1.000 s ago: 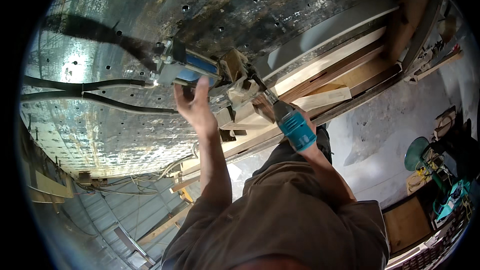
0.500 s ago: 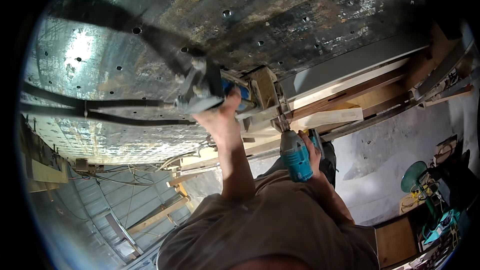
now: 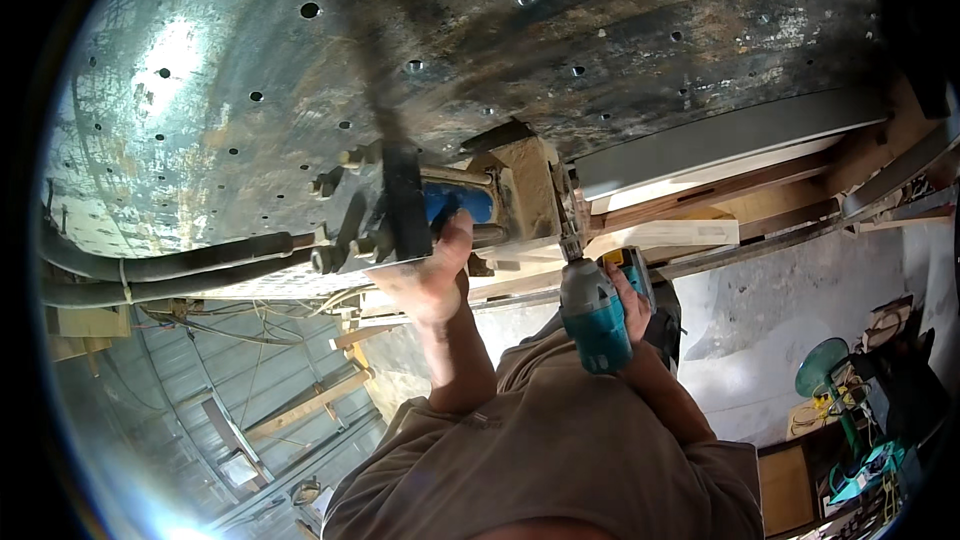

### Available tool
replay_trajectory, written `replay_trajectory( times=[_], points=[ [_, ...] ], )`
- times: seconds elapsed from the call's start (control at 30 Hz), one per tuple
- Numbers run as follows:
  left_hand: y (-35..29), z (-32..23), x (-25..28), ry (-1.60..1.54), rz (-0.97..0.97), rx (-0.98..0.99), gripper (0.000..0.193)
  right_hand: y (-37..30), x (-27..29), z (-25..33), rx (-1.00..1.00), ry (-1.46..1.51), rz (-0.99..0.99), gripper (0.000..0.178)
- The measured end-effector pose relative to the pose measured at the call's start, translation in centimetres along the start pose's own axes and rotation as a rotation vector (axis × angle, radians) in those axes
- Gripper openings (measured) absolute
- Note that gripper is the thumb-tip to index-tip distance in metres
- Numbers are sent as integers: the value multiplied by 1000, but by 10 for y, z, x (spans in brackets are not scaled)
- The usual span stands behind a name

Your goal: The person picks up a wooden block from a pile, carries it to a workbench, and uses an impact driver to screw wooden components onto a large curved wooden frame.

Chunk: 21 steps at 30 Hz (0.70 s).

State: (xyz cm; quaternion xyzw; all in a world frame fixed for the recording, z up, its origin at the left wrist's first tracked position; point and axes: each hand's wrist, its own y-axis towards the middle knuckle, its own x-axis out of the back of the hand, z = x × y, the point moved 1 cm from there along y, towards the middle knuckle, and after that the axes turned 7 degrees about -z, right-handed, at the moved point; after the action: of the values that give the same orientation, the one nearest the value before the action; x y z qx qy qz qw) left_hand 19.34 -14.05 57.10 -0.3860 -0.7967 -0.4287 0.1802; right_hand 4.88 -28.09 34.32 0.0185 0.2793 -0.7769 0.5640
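My left hand (image 3: 425,280) is closed round a blue hydraulic cylinder (image 3: 480,203) from the near side, its thumb on the blue barrel and its other fingers hidden. A dark end plate (image 3: 405,202) with bolts caps the cylinder's left end. The right end sits against a worn, tan block-like bracket (image 3: 530,185) at the table's near edge. In my right hand (image 3: 630,302) is a teal and grey cordless impact driver (image 3: 597,325), its nose pointing up at the bracket's lower right corner. The exact contact at its tip is too small to tell.
Beyond lies a large, stained metal table (image 3: 480,50) with rows of holes. Two black hoses (image 3: 190,275) run left from the cylinder. Wooden boards (image 3: 690,232) lie along the near edge at right. A green fan (image 3: 822,365) stands at far right.
The view has shifted. The cylinder's hose end has come down toward me with my left hand, and the hoses hang lower. The driver stays by the bracket.
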Motion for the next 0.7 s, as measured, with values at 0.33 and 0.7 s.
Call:
replay_trajectory(
  times=[0.33,0.7],
  points=[
    [36,-9,21,-630,-66,164,70,13,-37,59,696,-285,147,46],
    [67,-33,18,-599,-20,154,13,-16,-56,98,232,-261,92,57]
  ],
)
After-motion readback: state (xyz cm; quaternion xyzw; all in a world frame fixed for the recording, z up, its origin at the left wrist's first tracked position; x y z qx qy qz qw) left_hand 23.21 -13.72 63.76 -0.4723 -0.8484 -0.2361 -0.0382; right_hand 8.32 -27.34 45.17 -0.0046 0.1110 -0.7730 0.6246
